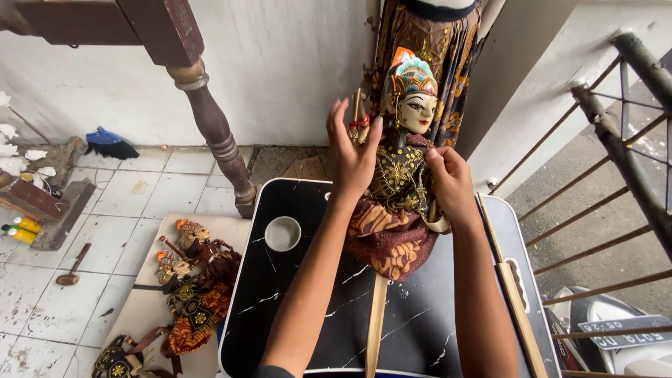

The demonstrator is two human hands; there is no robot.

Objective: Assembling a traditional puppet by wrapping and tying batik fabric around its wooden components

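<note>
My left hand (pixel 353 150) spreads its fingers open against the shoulder of a carved wooden rod puppet with a pale painted face, jewelled headdress and brown batik skirt (pixel 399 189), while my right hand (pixel 451 183) pinches the costume at its other shoulder. Between my fingers the puppet stands upright over a black marble-patterned folding table (pixel 294 294). Below my left wrist sits a small white round bowl (pixel 283 233). Further left, more batik-dressed puppets (pixel 192 280) lie on the tiled floor (pixel 56 294).
</note>
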